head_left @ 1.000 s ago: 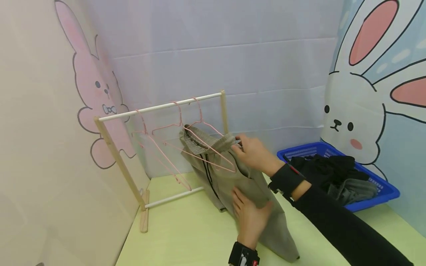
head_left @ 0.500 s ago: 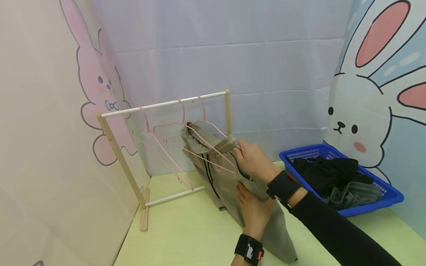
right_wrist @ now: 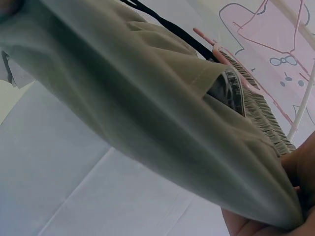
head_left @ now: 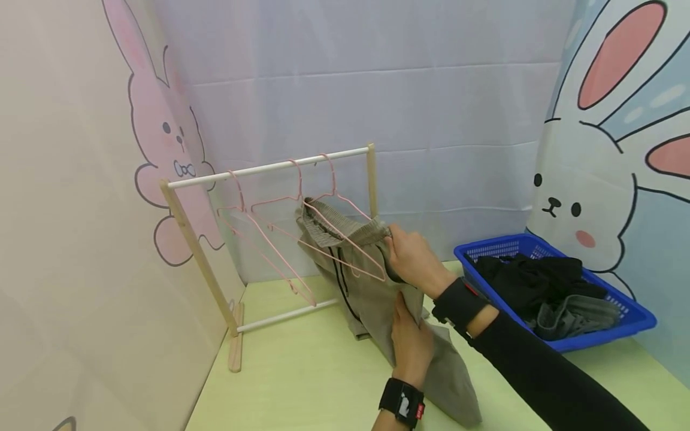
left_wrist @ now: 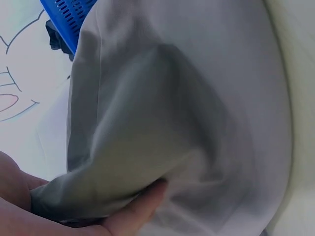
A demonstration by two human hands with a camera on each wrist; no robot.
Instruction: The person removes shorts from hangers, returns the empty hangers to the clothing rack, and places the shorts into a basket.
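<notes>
Grey-khaki trousers (head_left: 372, 317) with an elastic waistband (head_left: 372, 232) and black drawstrings hang slanting at the rack's right side. My right hand (head_left: 412, 257) grips the waistband's right end. Lower down, my left hand (head_left: 412, 341) pinches a fold of the leg; the left wrist view has this fold (left_wrist: 133, 147) between thumb and fingers. A pink hanger (head_left: 345, 239) crosses in front of the waistband. Another pink hanger (head_left: 334, 185) goes down behind or into it; its lower part is hidden. In the right wrist view, a pocket opening (right_wrist: 229, 91) shows near the waistband.
The rack (head_left: 264, 170) has a white top rail and wooden posts. A third pink hanger (head_left: 269, 251) hangs bare at its left. At the right, a blue basket (head_left: 631, 323) holds dark clothes (head_left: 533, 278). Fabric walls with rabbit drawings surround the pale yellow table (head_left: 291, 371).
My right hand has closed on the waistband's end. My left hand has moved up the leg and gathered a fold of it. The view has shifted slightly.
</notes>
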